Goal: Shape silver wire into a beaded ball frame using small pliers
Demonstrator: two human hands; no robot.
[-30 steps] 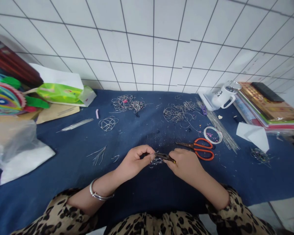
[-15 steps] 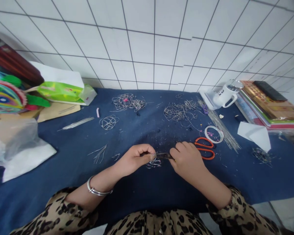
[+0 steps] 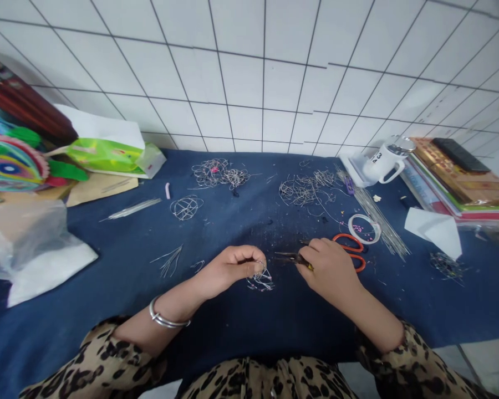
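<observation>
My left hand (image 3: 233,269) pinches a small wire piece with pink beads (image 3: 261,281) between thumb and fingers; it hangs just below the fingertips. My right hand (image 3: 327,266) is wrapped round a pair of pliers (image 3: 289,257), whose dark jaws point left toward the beaded wire piece, a short gap away. Orange-handled scissors (image 3: 349,243) lie just beyond the right hand, partly hidden by it. Left of my left hand are a few cut wires (image 3: 171,261) and a small bent wire (image 3: 198,265).
Tangled wire heaps (image 3: 307,188) and a round wire frame (image 3: 186,208) lie farther back on the dark blue cloth (image 3: 233,332). To the right are a ring-shaped dish (image 3: 376,235) with pink beads, straight wires (image 3: 393,238), a white mug (image 3: 388,160) and books (image 3: 461,183). A plastic bag (image 3: 37,238) lies left.
My right hand has drawn the pliers to the right, away from the beaded wire piece. My left hand stays nearly in place, still pinching the piece.
</observation>
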